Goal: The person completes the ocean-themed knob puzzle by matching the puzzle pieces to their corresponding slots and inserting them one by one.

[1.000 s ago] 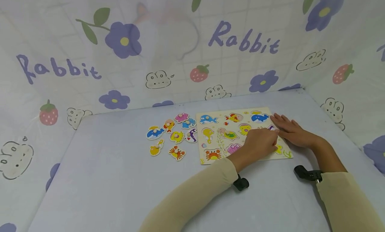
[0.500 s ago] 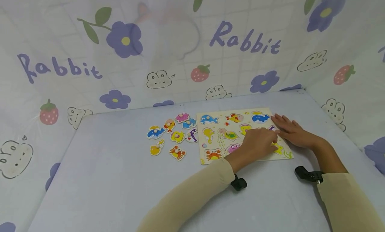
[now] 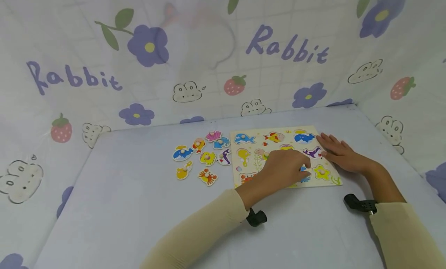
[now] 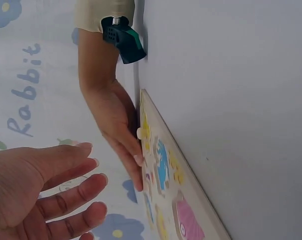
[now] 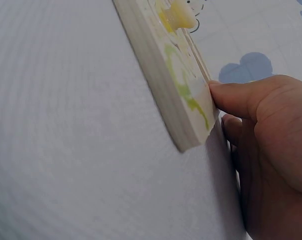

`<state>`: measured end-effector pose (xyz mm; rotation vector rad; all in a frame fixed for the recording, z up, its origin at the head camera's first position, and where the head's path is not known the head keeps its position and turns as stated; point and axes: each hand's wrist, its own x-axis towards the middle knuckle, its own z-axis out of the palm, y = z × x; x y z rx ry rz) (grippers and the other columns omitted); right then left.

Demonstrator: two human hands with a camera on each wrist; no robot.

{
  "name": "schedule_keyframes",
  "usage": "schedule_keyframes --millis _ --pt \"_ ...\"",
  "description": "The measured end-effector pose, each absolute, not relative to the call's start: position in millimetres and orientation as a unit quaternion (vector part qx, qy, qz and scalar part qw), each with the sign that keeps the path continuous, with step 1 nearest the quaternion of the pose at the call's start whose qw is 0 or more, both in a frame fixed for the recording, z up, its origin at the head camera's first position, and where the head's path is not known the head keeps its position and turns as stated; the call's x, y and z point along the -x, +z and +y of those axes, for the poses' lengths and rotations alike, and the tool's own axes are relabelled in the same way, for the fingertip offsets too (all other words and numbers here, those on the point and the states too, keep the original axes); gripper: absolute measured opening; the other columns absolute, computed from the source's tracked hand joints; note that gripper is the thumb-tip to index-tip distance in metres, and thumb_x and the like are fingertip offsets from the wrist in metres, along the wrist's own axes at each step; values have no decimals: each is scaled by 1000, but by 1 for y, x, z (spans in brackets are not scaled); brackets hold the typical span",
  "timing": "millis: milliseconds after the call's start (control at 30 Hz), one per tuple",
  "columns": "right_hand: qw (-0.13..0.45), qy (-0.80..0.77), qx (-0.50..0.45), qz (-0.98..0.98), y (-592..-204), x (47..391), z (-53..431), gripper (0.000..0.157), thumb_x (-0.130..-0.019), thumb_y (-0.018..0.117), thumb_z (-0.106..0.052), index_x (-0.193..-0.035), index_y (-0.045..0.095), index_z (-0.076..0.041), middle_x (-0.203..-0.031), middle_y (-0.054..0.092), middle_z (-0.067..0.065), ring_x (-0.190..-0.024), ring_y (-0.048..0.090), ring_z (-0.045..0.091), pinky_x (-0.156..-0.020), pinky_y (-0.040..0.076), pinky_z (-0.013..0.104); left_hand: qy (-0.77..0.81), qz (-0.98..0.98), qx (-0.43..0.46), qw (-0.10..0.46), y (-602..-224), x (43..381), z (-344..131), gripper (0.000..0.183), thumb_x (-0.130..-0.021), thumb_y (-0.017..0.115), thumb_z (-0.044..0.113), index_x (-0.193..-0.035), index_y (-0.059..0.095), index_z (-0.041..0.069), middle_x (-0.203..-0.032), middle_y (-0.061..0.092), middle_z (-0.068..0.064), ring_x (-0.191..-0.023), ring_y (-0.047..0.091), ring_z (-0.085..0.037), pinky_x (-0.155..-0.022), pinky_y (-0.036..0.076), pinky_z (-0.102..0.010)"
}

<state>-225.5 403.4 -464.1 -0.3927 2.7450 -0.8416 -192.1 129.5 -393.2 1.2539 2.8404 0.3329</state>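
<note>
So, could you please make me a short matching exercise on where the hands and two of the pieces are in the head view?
1. Left hand
2. Right hand
3. Yellow star piece
4. Orange crab piece

A. On the board, near its lower right corner
B. Loose on the table, left of the board
C. Above the board, holding nothing
D. Against the board's right edge

Pairs: 1-C, 2-D, 3-A, 4-B

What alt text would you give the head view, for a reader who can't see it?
A person's empty left hand is over a flat sea-creature puzzle board, while the right hand rests at the board's right edge. Loose knobbed pieces lie on the pale table left of the board, before a flower-and-rabbit-print sheet.
</note>
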Motion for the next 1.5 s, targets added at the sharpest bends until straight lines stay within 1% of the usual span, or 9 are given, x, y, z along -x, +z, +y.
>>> schedule_keyframes --millis 233,300,433,500,633,733,1000,1233,1500 --pt "125 -283 124 943 -461 225 403 67 -109 42 -33 -162 7 -9 -166 -4 24 -150 -16 47 -114 -16 64 112 909 -402 4 -389 183 94 26 -92 74 41 -116 77 31 -84 67 17 -72 53 2 -55 41 -16" --pt "124 -284 123 943 -460 224 403 67 -109 42 -32 -162 7 -8 -166 -4 24 -150 -16 47 -114 -17 64 110 910 -400 3 -389 180 86 27 -92 75 41 -117 77 31 -86 68 16 -72 52 2 -54 40 -16" --pt "124 -286 128 942 -461 223 403 67 -109 41 -33 -162 8 -8 -166 -4 25 -150 -15 47 -114 -16 64 114 913 -392 6 -392 175 70 28 -92 74 40 -118 76 30 -100 73 14 -80 55 1 -56 39 -16" --pt "125 -287 130 941 -463 224 402 67 -109 41 -33 -162 8 -8 -166 -4 25 -150 -15 47 -115 -15 64 121 914 -386 9 -392 172 61 29 -93 74 39 -120 75 30 -104 73 13 -83 57 0 -58 39 -16" --pt "124 -286 133 941 -463 225 402 67 -109 41 -33 -162 8 -8 -166 -4 25 -150 -15 47 -115 -15 63 129 917 -377 1 -392 169 44 30 -94 74 37 -122 75 27 -91 70 14 -77 56 -1 -56 39 -16" --pt "124 -289 133 940 -462 225 402 67 -109 41 -33 -162 7 -8 -166 -4 26 -150 -15 48 -114 -16 64 128 920 -371 -6 -392 169 31 29 -94 74 37 -121 76 26 -79 63 13 -69 52 -2 -55 38 -17" --pt "123 -290 133 940 -464 223 402 67 -109 40 -32 -162 8 -7 -166 -4 27 -150 -15 48 -114 -16 64 150 927 -344 -2 -391 175 -6 23 -94 74 36 -114 77 26 -80 64 13 -71 53 -4 -57 40 -19" --pt "121 -289 128 941 -463 225 399 66 -110 40 -31 -161 9 -7 -166 -3 26 -150 -15 49 -114 -16 65 181 935 -306 -15 -392 187 -42 21 -92 77 33 -112 77 25 -82 66 14 -70 54 -7 -55 42 -23" --pt "123 -290 122 941 -463 220 397 67 -109 41 -33 -162 8 -9 -167 -4 23 -150 -17 47 -113 -17 64 192 942 -276 10 -383 201 -70 23 -92 76 36 -114 77 28 -83 66 14 -73 55 -7 -57 45 -24"
